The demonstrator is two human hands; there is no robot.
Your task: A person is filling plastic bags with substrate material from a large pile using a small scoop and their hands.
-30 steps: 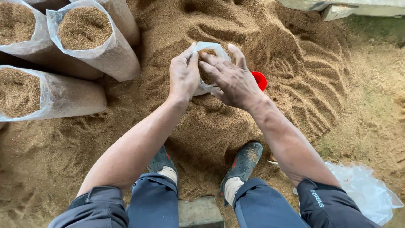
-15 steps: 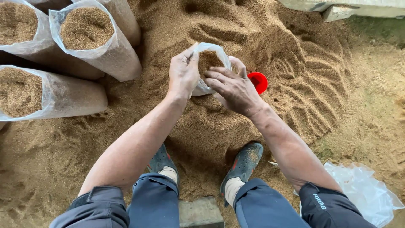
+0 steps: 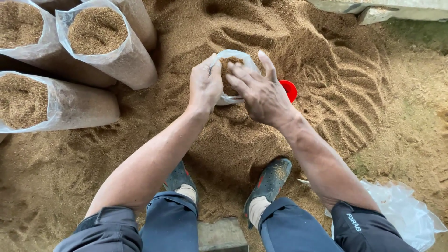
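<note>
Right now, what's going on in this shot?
A person crouches over a pile of sawdust-like material, working with bare hands. The left hand grips the rim of a small clear plastic bag partly filled with the stuff, while the right hand rests over the bag's mouth. A red scoop pokes out behind the right hand. Three filled bags sit at upper left; empty plastic lies at lower right.

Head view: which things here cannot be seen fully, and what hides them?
- Red object: mostly behind the right hand; its kind is unclear.
- Small plastic bag: lower part covered by the left hand and the right hand.
- Filled bag: cut by the left edge.
- Grey block: cut by the bottom edge.
</note>
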